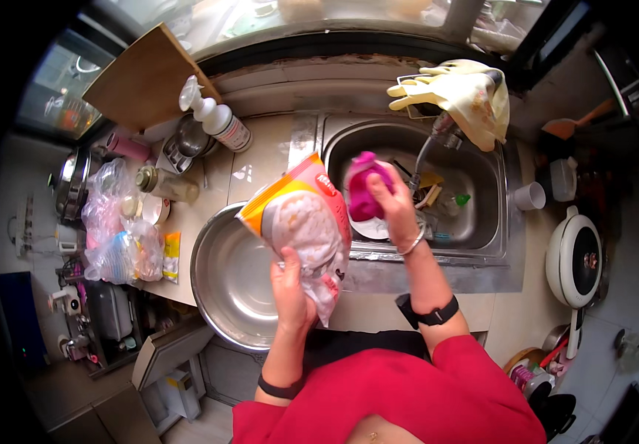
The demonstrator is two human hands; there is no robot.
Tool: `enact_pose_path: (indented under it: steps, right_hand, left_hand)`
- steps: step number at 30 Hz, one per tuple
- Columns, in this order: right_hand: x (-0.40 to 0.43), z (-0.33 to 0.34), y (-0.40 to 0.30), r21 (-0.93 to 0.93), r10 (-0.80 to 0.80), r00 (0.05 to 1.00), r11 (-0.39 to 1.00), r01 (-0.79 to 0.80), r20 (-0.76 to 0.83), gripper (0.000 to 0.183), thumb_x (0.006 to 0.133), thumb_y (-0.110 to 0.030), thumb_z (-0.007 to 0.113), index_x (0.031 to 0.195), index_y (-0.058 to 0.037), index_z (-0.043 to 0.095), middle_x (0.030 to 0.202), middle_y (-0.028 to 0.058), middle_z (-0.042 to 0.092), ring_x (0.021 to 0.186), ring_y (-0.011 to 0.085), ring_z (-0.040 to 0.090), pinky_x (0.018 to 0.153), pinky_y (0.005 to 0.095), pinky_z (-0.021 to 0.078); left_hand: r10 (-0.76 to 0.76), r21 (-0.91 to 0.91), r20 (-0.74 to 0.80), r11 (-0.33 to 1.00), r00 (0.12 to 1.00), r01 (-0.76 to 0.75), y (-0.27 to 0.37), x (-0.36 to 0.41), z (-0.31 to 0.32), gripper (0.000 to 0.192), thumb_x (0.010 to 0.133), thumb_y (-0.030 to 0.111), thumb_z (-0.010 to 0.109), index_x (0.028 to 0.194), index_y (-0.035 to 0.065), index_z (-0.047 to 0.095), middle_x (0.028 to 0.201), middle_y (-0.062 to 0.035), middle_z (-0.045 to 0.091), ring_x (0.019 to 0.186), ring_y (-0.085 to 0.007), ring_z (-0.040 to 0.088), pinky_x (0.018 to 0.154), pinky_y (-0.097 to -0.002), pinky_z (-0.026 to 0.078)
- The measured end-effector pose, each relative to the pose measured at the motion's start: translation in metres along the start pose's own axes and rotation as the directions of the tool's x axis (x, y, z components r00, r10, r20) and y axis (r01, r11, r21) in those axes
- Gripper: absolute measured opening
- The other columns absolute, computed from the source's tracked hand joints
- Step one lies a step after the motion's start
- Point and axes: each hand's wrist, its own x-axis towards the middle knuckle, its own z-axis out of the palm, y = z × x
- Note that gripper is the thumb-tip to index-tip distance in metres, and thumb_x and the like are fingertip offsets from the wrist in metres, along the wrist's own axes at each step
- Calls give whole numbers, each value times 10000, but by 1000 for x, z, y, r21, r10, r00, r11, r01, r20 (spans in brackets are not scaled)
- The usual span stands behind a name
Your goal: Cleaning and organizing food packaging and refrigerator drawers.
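My left hand (pixel 293 294) grips the lower part of a pink and orange plastic food packet (pixel 305 222), tilted over the rim of a large stainless steel basin (pixel 231 283). White contents are pictured or show on its front; I cannot tell which. In my right hand (pixel 394 202) is a bunched magenta cloth (pixel 365 188), held over the left side of the steel sink (pixel 480 222). A small gap separates cloth and packet. Below the cloth, part of a white dish (pixel 370 228) shows in the sink.
Yellow rubber gloves (pixel 463 100) hang over the faucet (pixel 422 155). A spray bottle (pixel 225 126), a glass bottle (pixel 167 184) and plastic bags (pixel 111 222) stand left. At right are a white cup (pixel 530 196) and a lidded white pan (pixel 574 261). A cabinet door (pixel 172 349) juts out below.
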Motion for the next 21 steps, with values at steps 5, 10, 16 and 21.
enact_pose_path:
  steps: [5,10,16,21]
  right_hand:
    - [-19,55,-9,-616,-448,837,574,539,315,232,732,-188,582,946,-99,587,1028,66,546,1014,268,455,935,397,287]
    - [-52,58,5,-617,-399,856,595,515,329,278,711,-247,575,973,-151,577,1112,51,492,1083,355,361,939,466,237]
    - [8,36,-1,-551,-302,915,731,402,266,322,702,-274,582,991,-137,549,1105,57,475,1076,346,358,910,492,243]
    - [-53,53,19,-674,-426,822,482,559,377,311,686,-187,601,991,-168,545,1085,38,476,1050,317,400,870,465,298]
  left_hand:
    - [-59,-25,20,998,998,59,-26,28,7,317,879,257,392,1078,13,427,965,-99,526,831,-186,545,727,-294,454]
    - [-8,176,205,984,979,-29,-18,39,-10,343,860,184,318,1154,22,388,1118,-107,462,1019,-218,465,865,-331,386]
    - [-121,-85,88,988,989,128,-29,28,15,402,902,294,314,1177,4,358,1159,-97,430,1080,-207,420,909,-331,344]
    - [-140,-201,114,966,984,161,-9,54,-12,416,901,322,262,1176,23,355,1158,-137,428,1061,-237,435,920,-350,345]
